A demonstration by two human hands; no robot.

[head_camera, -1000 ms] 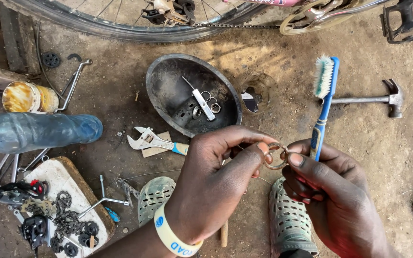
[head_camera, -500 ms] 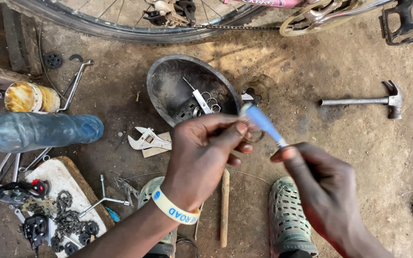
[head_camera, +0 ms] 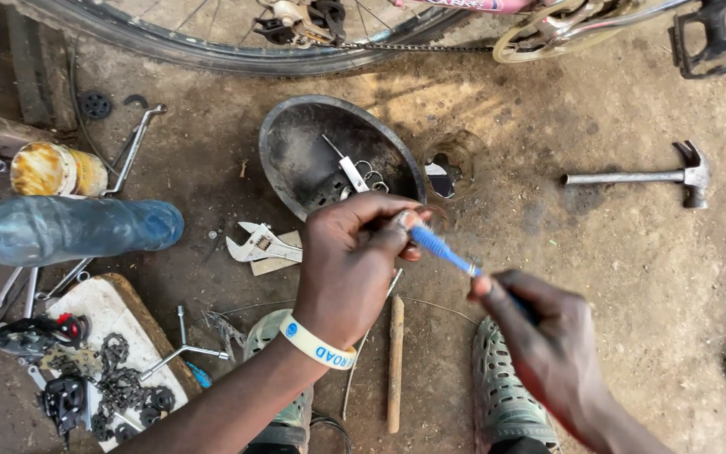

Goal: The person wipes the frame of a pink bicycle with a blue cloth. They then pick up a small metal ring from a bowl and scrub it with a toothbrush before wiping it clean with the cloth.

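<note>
My left hand, with a white wristband, is pinched shut just below the dark metal bowl. In the earlier frames it held a small metal ring; now that ring is hidden inside the fingers. A blue toothbrush runs from those fingertips down-right to my right hand, which grips its handle. The brush head is tucked against my left fingers and blurred. Both hands hover above my feet in grey-green sandals.
On the dirt lie a hammer at right, an adjustable wrench, a wooden stick, a blue plastic bottle, a rusty tin and a white board bearing chain pieces. A bicycle wheel and pedal span the top.
The toothbrush has swung from upright to lying across between the hands, its head now at my left fingers. The ring, visible a second ago, is now covered.
</note>
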